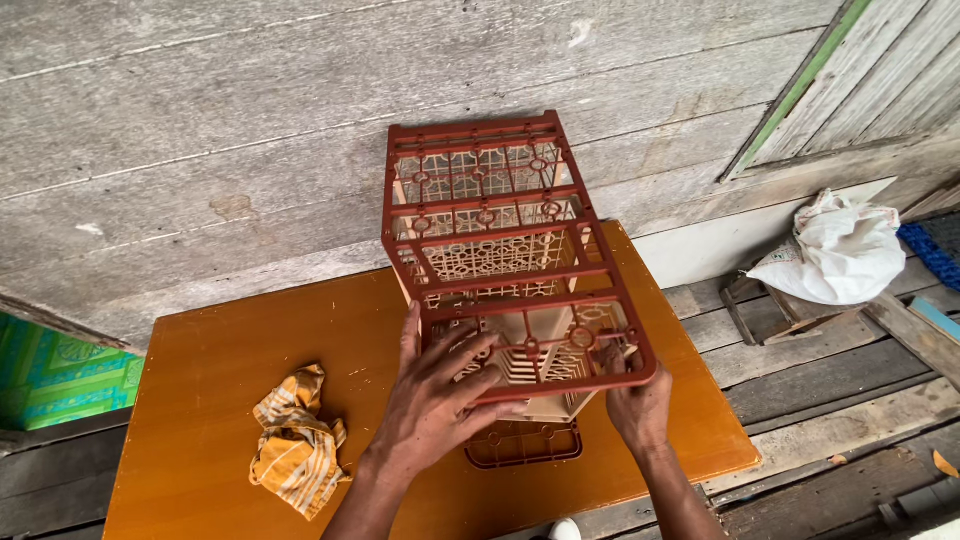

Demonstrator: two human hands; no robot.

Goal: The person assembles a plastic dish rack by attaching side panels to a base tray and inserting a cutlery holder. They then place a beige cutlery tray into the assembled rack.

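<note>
I steady the red-brown plastic lattice rack (pixel 500 240) near the tabletop's (pixel 220 360) right edge: left hand (pixel 435 400) splayed flat, right hand (pixel 638 408) gripping its frame so it stays tilted.

The left hand (pixel 435 395) lies flat with fingers spread wide, forearm angled up from below; the right hand (pixel 637 405) curls closed, wrist bent.

Crumpled orange striped cloth (pixel 296 443) on orange table (pixel 200 370), left of fingers. Weathered grey plank wall (pixel 200 110) beyond fingertips. White sack (pixel 840 250) on wooden frame (pixel 775 310), far right of fingers.
</note>
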